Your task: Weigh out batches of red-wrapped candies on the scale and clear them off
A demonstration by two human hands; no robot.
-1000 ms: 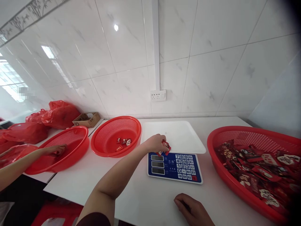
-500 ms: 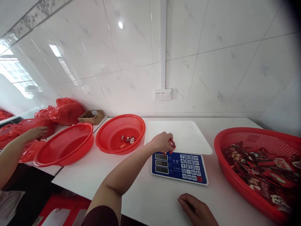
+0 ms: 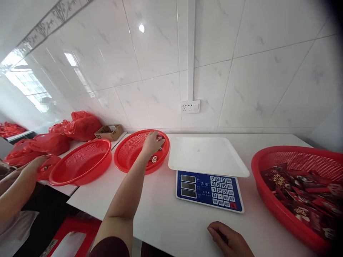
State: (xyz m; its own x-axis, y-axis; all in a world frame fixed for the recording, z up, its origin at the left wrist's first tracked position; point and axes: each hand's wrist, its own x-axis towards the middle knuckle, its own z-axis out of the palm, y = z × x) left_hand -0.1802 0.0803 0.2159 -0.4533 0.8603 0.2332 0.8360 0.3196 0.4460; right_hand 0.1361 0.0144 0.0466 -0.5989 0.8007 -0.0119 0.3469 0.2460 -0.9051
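My left hand (image 3: 152, 145) is closed around small red packets (image 3: 160, 138) inside the middle red basket (image 3: 122, 165). A few more packets (image 3: 153, 159) lie at the bottom of that basket, below my hand. The digital scale (image 3: 197, 185) has a bare white tray (image 3: 209, 153) on top. My right hand (image 3: 226, 237) rests on the white table in front of the scale, its fingers curled with nothing seen in them. At the right, a large red basket (image 3: 270, 203) holds many dark red packets (image 3: 300, 192).
Another red basket (image 3: 80, 162) stands to the left. Beyond it are a cardboard box (image 3: 109, 133) and red plastic bags (image 3: 83, 126). Another person's arm (image 3: 20, 187) reaches in at the far left. A wall socket (image 3: 190, 106) is behind the scale.
My left hand has moved left from over the scale to the middle basket, still with packets. The other person's hand has moved lower among the bags. My right hand stays on the table.
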